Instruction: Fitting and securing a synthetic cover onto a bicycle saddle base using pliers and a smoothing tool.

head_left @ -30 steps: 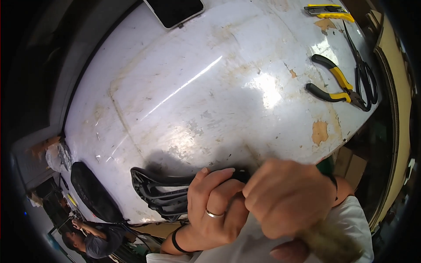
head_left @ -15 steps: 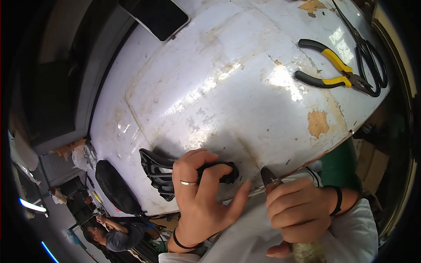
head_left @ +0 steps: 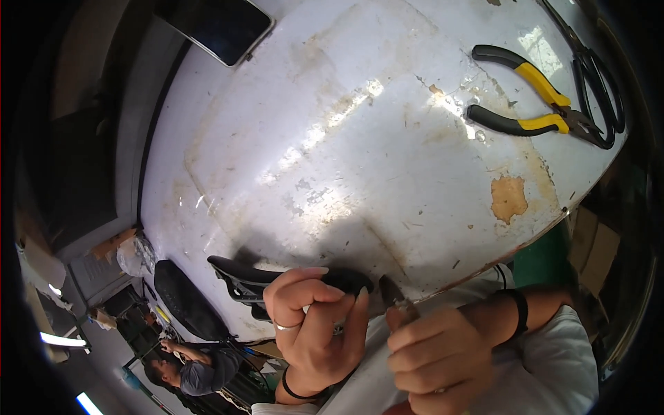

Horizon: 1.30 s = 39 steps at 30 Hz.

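Observation:
My left hand (head_left: 315,321), with a ring on one finger, is closed on a black openwork plastic part (head_left: 238,277) at the table's near edge. Its ribbed end sticks out left of my fingers, and a rounded end shows to the right. A short dark-bladed knife (head_left: 391,290) is gripped in my right hand (head_left: 443,356). The blade points up and left, just right of the part's rounded end; I cannot tell whether they touch. My fist hides most of the knife's handle.
Yellow-and-black pliers (head_left: 532,121) and black-handled scissors (head_left: 584,76) lie at the far right of the worn white table (head_left: 429,180). A phone (head_left: 221,31) rests at the far left. A black pouch (head_left: 187,297) lies at the left edge. Another person (head_left: 197,370) works beyond it.
The knife and my right hand have moved left, nearer the part. My left fingers have curled in more, and the part has tilted. The whole view has shifted slightly.

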Motion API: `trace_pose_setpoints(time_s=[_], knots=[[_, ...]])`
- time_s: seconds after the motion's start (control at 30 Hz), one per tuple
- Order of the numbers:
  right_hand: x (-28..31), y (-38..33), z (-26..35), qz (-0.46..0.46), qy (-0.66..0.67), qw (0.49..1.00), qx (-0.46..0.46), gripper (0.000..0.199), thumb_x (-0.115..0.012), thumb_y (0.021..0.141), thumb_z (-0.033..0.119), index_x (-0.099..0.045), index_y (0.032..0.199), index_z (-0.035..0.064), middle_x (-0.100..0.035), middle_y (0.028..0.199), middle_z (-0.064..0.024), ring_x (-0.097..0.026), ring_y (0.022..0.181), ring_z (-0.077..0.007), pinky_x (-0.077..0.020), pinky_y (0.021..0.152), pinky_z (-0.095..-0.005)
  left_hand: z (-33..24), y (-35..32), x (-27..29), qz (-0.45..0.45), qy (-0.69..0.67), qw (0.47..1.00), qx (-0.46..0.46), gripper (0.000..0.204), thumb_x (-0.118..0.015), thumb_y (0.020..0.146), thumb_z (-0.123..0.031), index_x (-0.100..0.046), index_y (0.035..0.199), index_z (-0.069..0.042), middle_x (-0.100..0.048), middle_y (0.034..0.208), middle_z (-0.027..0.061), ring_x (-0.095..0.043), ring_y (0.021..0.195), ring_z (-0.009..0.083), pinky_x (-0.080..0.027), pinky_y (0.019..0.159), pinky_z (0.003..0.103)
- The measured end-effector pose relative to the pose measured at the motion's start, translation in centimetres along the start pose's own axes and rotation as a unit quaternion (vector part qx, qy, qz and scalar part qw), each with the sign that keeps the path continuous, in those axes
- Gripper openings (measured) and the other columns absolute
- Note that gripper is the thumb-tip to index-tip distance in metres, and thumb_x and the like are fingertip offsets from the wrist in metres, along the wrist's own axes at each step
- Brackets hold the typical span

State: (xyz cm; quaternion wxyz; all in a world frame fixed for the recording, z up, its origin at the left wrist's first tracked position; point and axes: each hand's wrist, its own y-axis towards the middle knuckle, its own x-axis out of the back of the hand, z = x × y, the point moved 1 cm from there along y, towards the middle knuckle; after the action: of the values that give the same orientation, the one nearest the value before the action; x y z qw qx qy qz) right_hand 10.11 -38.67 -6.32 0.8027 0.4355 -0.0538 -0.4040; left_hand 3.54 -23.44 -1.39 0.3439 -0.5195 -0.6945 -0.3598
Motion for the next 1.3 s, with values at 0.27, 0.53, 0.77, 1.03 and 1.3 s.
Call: trace_pose_setpoints(time_s=[0.27, 0.53, 0.77, 1.03, 1.3], knots=[[0.2, 1.2, -0.9, 0.044, 0.059, 0.994, 0.081, 0.04, -0.072, 0.104, 0.011, -0.045, 0.076, 0.008, -0.041, 0.066, -0.0013, -0.047, 0.053, -0.017, -0.0412, 0.049, -0.0345, 0.0, 0.2, 0.2, 0.024, 0.008, 1.0, 0.003, 0.029, -0.093, 0.068, 0.006, -0.069, 0.078, -0.008, -0.062, 0.098, 0.0048, -0.068, 0.1, 0.0307, -0.052, 0.083, 0.041], [-3.6, 2.3, -2.4, -0.049, 0.003, 0.994, 0.102, 0.037, -0.068, 0.102, 0.008, -0.046, 0.072, 0.0091, -0.04, 0.067, -0.0016, -0.045, 0.054, -0.0174, -0.0392, 0.049, -0.0335, 1.2, 0.0, 0.2, 0.008, -0.042, 0.997, -0.057, 0.028, -0.09, 0.062, -0.001, -0.074, 0.084, -0.009, -0.064, 0.103, 0.0026, -0.068, 0.099, 0.0289, -0.049, 0.077, 0.038], [1.8, 5.9, -2.4, 0.328, 0.123, 0.929, -0.122, 0.037, -0.084, 0.092, 0.01, -0.054, 0.072, 0.0037, -0.058, 0.07, -0.0054, -0.057, 0.056, -0.0193, -0.0492, 0.053, -0.0338, 2.7, -0.6, -0.1, -0.009, -0.075, 0.987, -0.14, 0.011, -0.074, 0.072, -0.002, -0.065, 0.077, -0.005, -0.071, 0.11, 0.0089, -0.069, 0.111, 0.0305, -0.046, 0.076, 0.037], [-0.2, 5.8, -1.8, 0.142, 0.138, 0.971, -0.134, 0.041, -0.078, 0.097, 0.01, -0.049, 0.069, 0.0033, -0.048, 0.059, -0.0042, -0.045, 0.046, -0.0192, -0.0372, 0.046, -0.0343, 2.4, -0.1, -0.3, -0.019, -0.076, 0.986, -0.148, 0.016, -0.078, 0.068, -0.005, -0.073, 0.083, -0.001, -0.069, 0.108, 0.0095, -0.07, 0.107, 0.0305, -0.053, 0.08, 0.039], [0.9, 2.0, 0.3, 0.024, 0.118, 0.992, -0.028, 0.046, -0.065, 0.108, 0.02, -0.044, 0.07, 0.0047, -0.043, 0.066, -0.0032, -0.043, 0.051, -0.0202, -0.0392, 0.046, -0.0356, 1.7, -0.6, 0.9, -0.027, 0.077, 0.984, -0.16, 0.028, -0.089, 0.071, -0.013, -0.08, 0.096, -0.007, -0.072, 0.115, 0.0052, -0.069, 0.111, 0.0304, -0.051, 0.085, 0.039]])
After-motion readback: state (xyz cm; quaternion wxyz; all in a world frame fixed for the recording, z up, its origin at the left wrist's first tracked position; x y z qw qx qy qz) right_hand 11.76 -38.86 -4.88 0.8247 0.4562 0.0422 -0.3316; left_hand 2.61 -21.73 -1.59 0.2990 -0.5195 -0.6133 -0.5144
